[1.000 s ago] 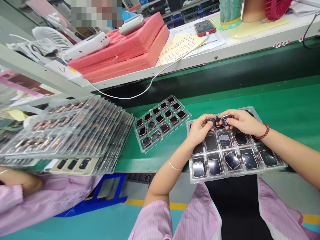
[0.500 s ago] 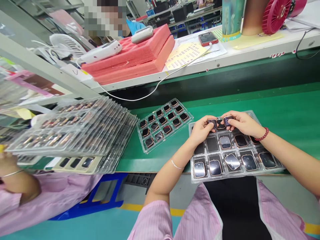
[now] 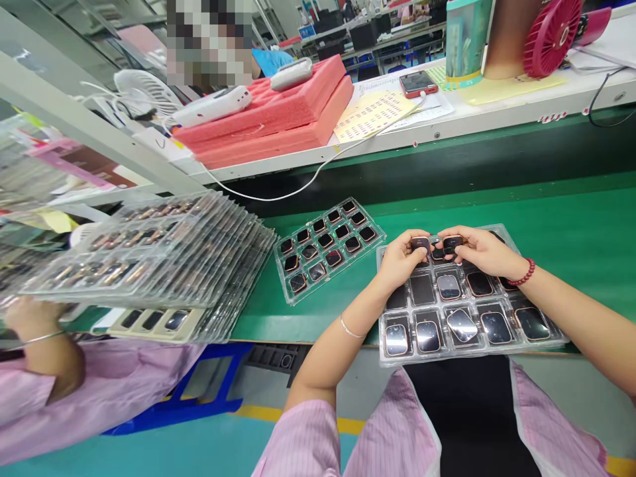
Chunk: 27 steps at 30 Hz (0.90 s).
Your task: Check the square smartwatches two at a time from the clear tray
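Over the back row of a clear plastic tray (image 3: 392, 356), my left hand (image 3: 401, 257) pinches a smartwatch (image 3: 420, 244) with a dark face and gold-toned rim. Beside it, my right hand (image 3: 481, 250) grips a second watch (image 3: 452, 244) between thumb and fingers. Another watch lies in the tray between and below the two, partly hidden by my fingers. Several strapless watch cases, such as the tilted one (image 3: 462, 325), sit in the tray's front pockets. One middle-row pocket (image 3: 422, 289) shows no watch.
A second tray (image 3: 293, 295) of watches lies to the left on the green bench. Further left, a tall leaning stack of filled trays (image 3: 199, 265) stands near a co-worker's arm (image 3: 44, 338). Pink foam (image 3: 268, 122), a phone (image 3: 419, 83) and a magenta fan (image 3: 554, 36) are on the shelf.
Lit text on the watch in my right hand has gone and its face is now dark. My hands barely moved. The co-worker's hand at far left has shifted; the view moved slightly.
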Available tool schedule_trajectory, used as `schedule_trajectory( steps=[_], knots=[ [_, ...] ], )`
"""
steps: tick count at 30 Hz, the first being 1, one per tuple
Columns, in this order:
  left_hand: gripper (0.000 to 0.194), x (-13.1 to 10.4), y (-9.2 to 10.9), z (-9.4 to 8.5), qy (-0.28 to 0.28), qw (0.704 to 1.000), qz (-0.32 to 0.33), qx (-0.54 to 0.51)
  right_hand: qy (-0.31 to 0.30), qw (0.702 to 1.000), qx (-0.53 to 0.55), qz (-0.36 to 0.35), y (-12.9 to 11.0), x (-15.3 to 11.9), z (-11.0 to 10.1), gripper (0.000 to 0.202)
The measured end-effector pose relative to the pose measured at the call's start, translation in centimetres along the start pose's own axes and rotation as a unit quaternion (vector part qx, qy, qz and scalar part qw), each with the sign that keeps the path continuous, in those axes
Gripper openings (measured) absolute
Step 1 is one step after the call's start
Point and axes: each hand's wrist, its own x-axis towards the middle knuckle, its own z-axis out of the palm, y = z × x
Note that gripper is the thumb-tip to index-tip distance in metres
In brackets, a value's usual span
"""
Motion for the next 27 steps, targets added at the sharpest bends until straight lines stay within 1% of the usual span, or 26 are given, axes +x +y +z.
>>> schedule_trajectory(
  steps=[6,12,17,22,27],
  knots=[
    [0.036,0.05,-0.2,0.01,0.0,1.0,0.004,0.004,-0.012,1.0,0.004,-0.002,-0.27,-0.06,0.04,0.037],
    [0.049,0.0,-0.07,0.08,0.0,1.0,0.008,0.003,-0.005,1.0,0.005,-0.007,-0.25,-0.07,0.05,0.041],
    [0.041,-0.04,-0.08,0.03,-0.006,1.0,-0.001,-0.002,-0.008,1.0,-0.004,0.005,0.0,-0.09,-0.03,0.039],
    [0.052,0.02,-0.14,-0.04,-0.008,1.0,0.004,0.008,-0.006,1.0,0.009,-0.014,0.11,-0.1,0.04,0.045],
    [0.04,-0.05,-0.36,-0.02,-0.01,1.0,-0.002,0.014,-0.011,1.0,-0.002,-0.003,0.34,-0.02,0.01,0.038]
  ],
)
